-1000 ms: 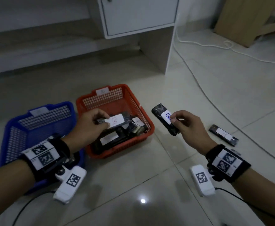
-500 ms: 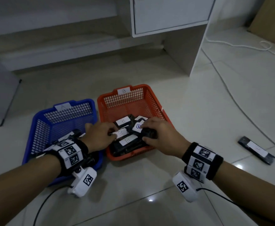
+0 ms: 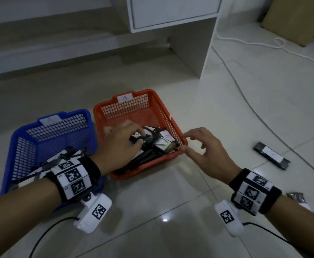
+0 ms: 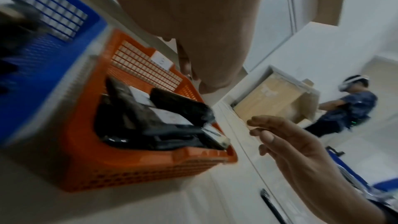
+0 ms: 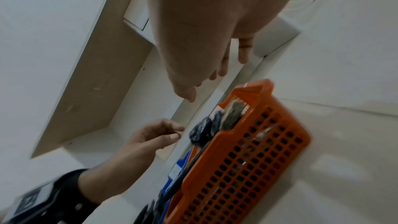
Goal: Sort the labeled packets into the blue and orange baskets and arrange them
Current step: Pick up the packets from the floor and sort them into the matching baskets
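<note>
Packets heaped in orange basket [image 3: 173,120], uncountable, one packet [image 3: 271,156] on floor, left hand [image 3: 120,144] and right hand [image 3: 206,151] both loose, empty.

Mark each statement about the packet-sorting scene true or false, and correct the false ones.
1. The right hand holds a packet. False: it is empty, outside the orange basket.
2. The left hand is over the packets in the orange basket. True.
3. The blue basket is empty. False: packets lie in it.
4. A labeled packet on the floor is still unsorted. True.
5. The orange basket's tag reads A. False: B.
</note>
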